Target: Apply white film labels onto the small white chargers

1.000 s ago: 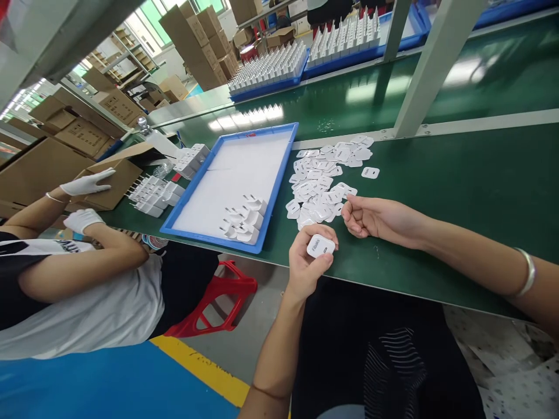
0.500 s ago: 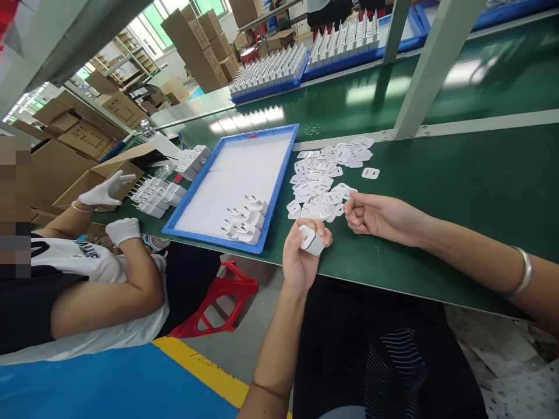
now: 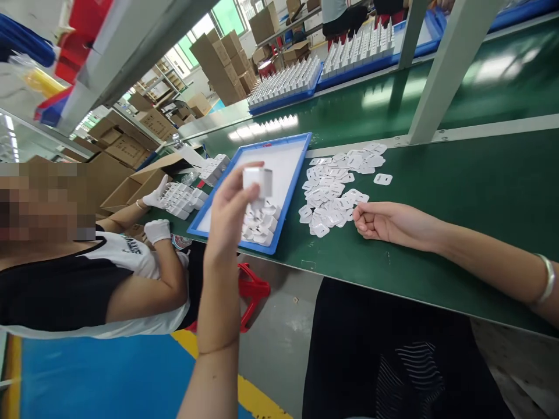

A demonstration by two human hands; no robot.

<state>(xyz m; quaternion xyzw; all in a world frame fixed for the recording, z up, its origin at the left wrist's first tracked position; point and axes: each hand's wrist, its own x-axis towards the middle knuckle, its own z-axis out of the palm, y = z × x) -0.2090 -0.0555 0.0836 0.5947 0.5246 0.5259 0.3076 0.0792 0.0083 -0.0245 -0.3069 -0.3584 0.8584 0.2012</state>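
Note:
My left hand is raised over the near part of a blue tray, its fingers and thumb closed around a white plug adapter, slightly blurred. Below it, several white adapters lie in the tray's near corner, partly covered by the hand. My right hand rests on the green bench with curled fingers, its tips at the edge of a pile of thin white plates with small slots. Whatever the fingertips may pinch is hidden. One loose plate lies apart from the pile.
On the left, a co-worker in white gloves sits beside white adapters and an open carton. Trays of upright adapters stand along the far side. A metal post rises from the bench; a red stool is below.
My left hand has moved left and up with the adapter, from the bench edge to over the tray. My right hand stays by the plates. The co-worker's far hand now touches the adapters.

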